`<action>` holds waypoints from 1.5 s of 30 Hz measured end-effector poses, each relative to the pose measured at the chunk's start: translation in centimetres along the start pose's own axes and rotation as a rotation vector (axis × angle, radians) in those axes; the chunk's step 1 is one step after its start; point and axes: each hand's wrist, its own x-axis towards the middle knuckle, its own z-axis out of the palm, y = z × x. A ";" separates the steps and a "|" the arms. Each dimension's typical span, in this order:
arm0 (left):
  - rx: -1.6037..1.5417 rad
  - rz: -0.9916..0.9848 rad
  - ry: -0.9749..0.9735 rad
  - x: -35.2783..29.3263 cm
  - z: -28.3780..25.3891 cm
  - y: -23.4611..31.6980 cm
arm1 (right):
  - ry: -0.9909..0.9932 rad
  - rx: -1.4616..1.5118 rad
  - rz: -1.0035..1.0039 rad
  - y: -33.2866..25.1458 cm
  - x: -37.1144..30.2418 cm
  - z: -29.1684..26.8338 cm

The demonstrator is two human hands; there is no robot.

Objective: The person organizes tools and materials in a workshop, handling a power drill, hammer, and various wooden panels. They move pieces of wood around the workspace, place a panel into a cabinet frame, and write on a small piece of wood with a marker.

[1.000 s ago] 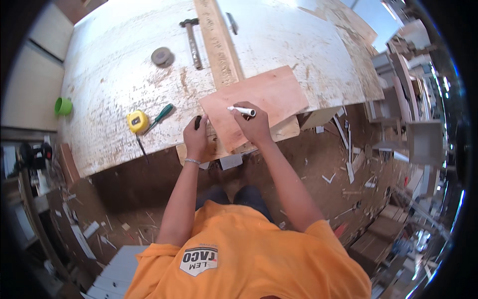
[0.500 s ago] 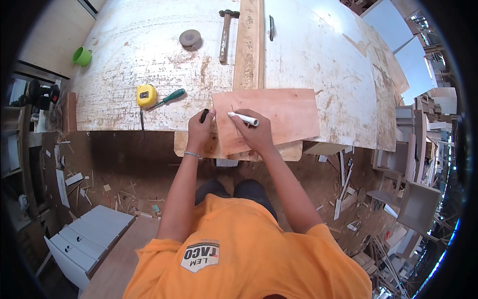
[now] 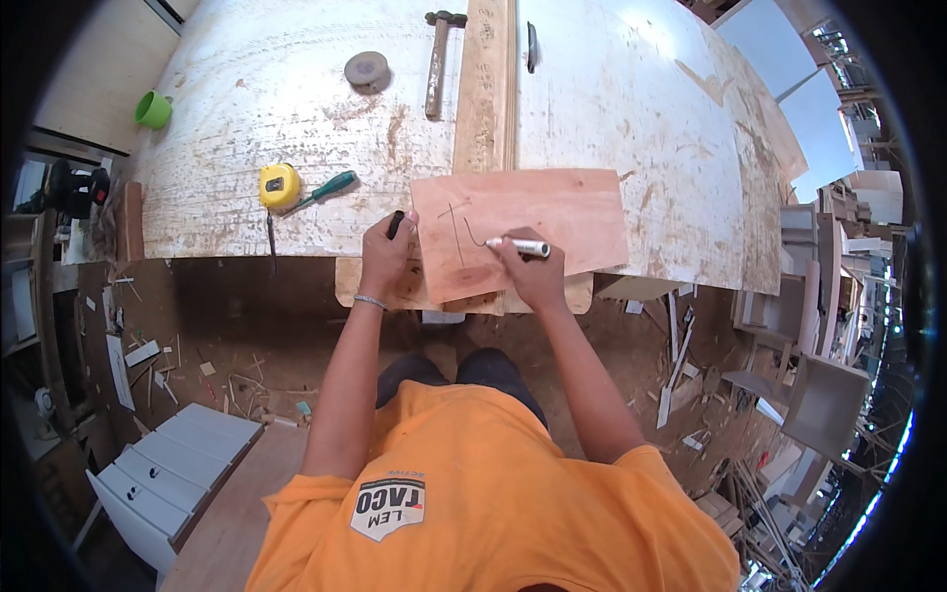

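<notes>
My right hand has its grip closed around a silver marker, the tip touching the reddish plywood panel just left of my knuckles, at the end of a short curved line. My left hand is closed too, around what looks like the marker's black cap, though it is small and I can't be sure; the heel of that hand presses on the panel's near left corner.

To mark well, I judge I should keep that left hand bearing down so the panel doesn't slide, hold the marker steeply enough to see the tip, and draw from the wrist in one steady stroke.

The marker lies nearly level across my view, its long axis running left to right, tip pointing left toward the dark cross already drawn on the panel. The panel's long side runs left to right as well, slightly skewed to the counter edge; it sits at the near edge of the white counter, overhanging it on top of a paler board.

Further out: a long plank running away from me, a hammer, a roll of tape, a yellow tape measure, a green-handled screwdriver and a green cup.
</notes>
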 end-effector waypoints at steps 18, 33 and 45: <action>0.092 0.025 0.053 0.4 0.4 -2.4 | 0.067 -0.068 -0.057 0.2 -0.3 -1.6; 0.197 0.238 0.195 0.2 1.7 -1.3 | 0.144 -0.163 -0.153 0.6 3.0 -3.7; 0.228 0.268 0.204 0.3 1.8 -2.1 | 0.213 -0.041 -0.119 3.0 -1.3 -5.0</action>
